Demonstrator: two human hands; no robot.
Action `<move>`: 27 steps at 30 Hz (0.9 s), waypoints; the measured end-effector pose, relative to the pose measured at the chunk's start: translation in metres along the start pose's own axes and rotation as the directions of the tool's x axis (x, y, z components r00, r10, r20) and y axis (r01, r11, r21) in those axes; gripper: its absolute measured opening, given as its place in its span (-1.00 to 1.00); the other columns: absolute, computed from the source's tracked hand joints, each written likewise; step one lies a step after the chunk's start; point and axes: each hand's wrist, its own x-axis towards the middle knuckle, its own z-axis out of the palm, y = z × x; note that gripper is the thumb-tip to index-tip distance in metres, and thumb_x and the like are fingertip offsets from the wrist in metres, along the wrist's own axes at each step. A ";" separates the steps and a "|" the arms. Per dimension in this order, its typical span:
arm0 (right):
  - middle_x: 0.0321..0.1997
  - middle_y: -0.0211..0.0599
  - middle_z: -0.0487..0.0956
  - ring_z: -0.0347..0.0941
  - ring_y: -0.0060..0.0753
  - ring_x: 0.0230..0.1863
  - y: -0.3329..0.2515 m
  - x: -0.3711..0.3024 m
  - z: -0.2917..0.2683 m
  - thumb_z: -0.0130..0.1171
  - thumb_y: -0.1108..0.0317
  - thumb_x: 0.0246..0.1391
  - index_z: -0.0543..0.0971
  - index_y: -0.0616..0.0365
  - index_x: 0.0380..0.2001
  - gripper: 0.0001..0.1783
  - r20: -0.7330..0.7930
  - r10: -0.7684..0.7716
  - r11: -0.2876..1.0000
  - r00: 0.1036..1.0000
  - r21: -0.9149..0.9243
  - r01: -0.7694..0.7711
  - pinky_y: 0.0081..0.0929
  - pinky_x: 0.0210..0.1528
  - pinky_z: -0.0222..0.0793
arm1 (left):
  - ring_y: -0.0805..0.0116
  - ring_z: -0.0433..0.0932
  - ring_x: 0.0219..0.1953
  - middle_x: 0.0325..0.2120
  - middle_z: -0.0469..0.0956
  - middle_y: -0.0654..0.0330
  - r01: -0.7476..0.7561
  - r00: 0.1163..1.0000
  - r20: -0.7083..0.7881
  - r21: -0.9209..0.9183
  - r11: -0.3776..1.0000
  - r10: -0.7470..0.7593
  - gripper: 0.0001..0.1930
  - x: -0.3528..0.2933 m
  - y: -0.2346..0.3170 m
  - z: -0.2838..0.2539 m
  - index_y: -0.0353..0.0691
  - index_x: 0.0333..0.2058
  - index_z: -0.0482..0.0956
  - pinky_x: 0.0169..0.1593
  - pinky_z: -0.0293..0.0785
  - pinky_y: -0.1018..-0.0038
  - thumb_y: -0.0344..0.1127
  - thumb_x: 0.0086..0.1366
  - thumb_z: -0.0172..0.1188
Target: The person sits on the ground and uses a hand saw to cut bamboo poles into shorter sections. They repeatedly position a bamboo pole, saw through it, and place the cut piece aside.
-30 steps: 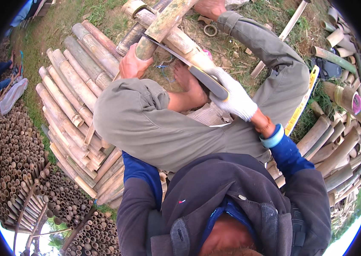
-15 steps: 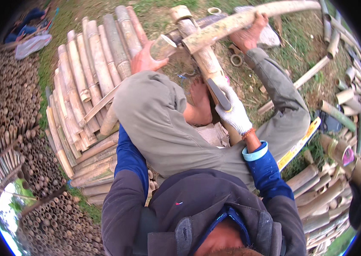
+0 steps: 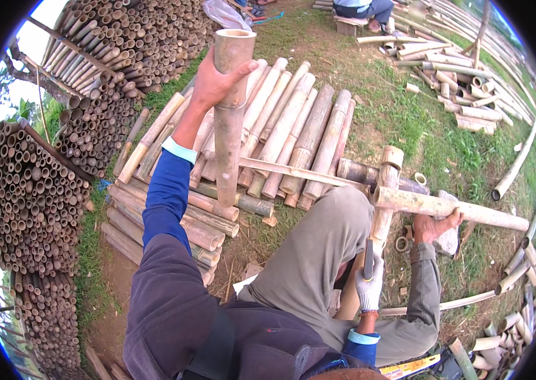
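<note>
My left hand is closed around a thick bamboo length, thumb across its front. The piece points lengthways away from me above the stacked bamboo, its hollow end at the far side. My right hand, in a white knit glove, grips a dark, flat, elongated tool whose exact kind I cannot make out. It is beside an upright bamboo post. A long bamboo pole lies across that post, and my bare right foot presses against the pole.
Cut bamboo lengths lie in rows at centre left. Tall stacks of bamboo stand at far left. More bamboo is scattered at far right, near a seated person. A yellow-edged saw-like strip lies by my right leg.
The view has swung left. My left hand has moved away from the post and now holds a bamboo length out over the stack. My right hand still grips the dark tool.
</note>
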 end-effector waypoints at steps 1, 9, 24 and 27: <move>0.39 0.02 0.51 0.49 0.05 0.41 -0.007 0.001 -0.003 0.33 0.47 0.06 0.39 0.12 0.43 -0.20 0.006 0.006 1.000 1.000 -0.015 -0.006 -0.15 0.42 0.43 | 0.20 0.75 -0.02 -0.05 0.74 -0.02 0.010 0.998 -0.068 -0.029 1.000 -0.012 -0.05 0.013 0.003 -0.020 -0.36 0.17 0.57 0.12 0.65 0.29 0.36 0.10 0.60; 0.34 0.04 0.54 0.51 0.07 0.37 -0.014 0.002 -0.003 0.32 0.46 0.07 0.40 0.16 0.40 -0.23 0.010 0.042 0.997 0.999 -0.069 -0.041 -0.14 0.42 0.41 | 0.18 0.65 0.11 0.08 0.69 -0.05 -0.286 0.570 -0.773 0.131 0.949 0.278 -0.33 0.086 -0.007 -0.143 -0.46 0.26 0.53 0.27 0.52 0.28 -0.05 0.41 0.47; 0.29 0.10 0.51 0.47 0.15 0.35 0.008 0.001 0.010 0.32 0.43 0.12 0.41 0.26 0.35 -0.30 0.059 -0.009 0.989 0.998 -0.144 0.018 -0.11 0.44 0.34 | 0.14 0.49 0.36 0.37 0.45 -0.07 0.062 0.027 -0.631 -0.773 0.631 -0.775 0.05 -0.107 -0.213 -0.122 -0.33 0.43 0.27 0.42 0.49 0.17 0.03 0.14 0.68; 0.54 0.20 0.34 0.26 0.22 0.57 0.021 -0.008 0.016 0.37 0.38 0.12 0.25 0.30 0.52 -0.08 0.103 0.007 0.995 0.995 -0.100 0.003 -0.12 0.58 0.20 | 0.23 0.38 0.41 0.48 0.27 0.12 -0.002 0.071 -0.471 -0.881 0.472 -0.879 -0.09 -0.177 -0.247 -0.134 -0.06 0.45 0.32 0.44 0.46 0.18 0.04 0.25 0.58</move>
